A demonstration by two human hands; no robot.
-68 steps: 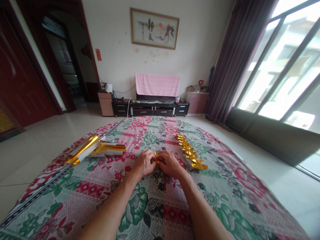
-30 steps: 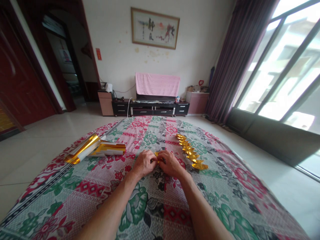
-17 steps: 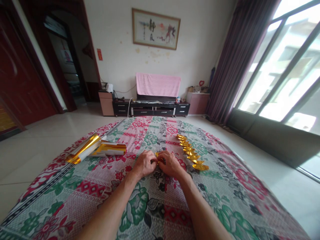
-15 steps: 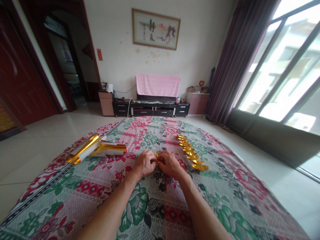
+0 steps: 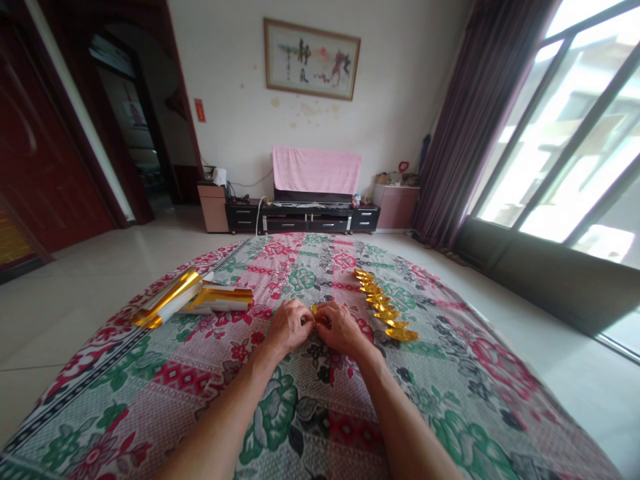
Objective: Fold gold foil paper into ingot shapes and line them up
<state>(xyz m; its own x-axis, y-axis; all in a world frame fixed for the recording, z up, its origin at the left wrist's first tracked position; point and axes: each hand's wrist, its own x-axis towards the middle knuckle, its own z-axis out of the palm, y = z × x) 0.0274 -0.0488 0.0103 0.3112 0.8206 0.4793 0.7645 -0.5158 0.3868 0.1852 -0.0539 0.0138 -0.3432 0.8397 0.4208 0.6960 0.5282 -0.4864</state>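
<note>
Between my two hands is a small piece of gold foil paper (image 5: pixel 314 310), mostly covered by the fingers. My left hand (image 5: pixel 291 325) pinches its left side, thumb and fingers pressed together. From the other side my right hand (image 5: pixel 340 327) grips it, fingers curled in. Both hands rest low over the patterned tablecloth (image 5: pixel 300 277). To the right stands a slanting row of several folded gold paper ingots (image 5: pixel 383 307). On the left lie curled gold foil sheets (image 5: pixel 173 297) with pale undersides, one overlapping another.
The cloth-covered table is rounded at its far edge. Beyond it a low black TV cabinet (image 5: pixel 306 220) stands against the wall, with a pink cloth (image 5: pixel 317 168) draped over the screen. A purple curtain (image 5: pixel 480 113) hangs beside the window at right.
Almost nothing differs. Both hands keep their places around the gold foil paper, with only a very slight shift of the fingers.
</note>
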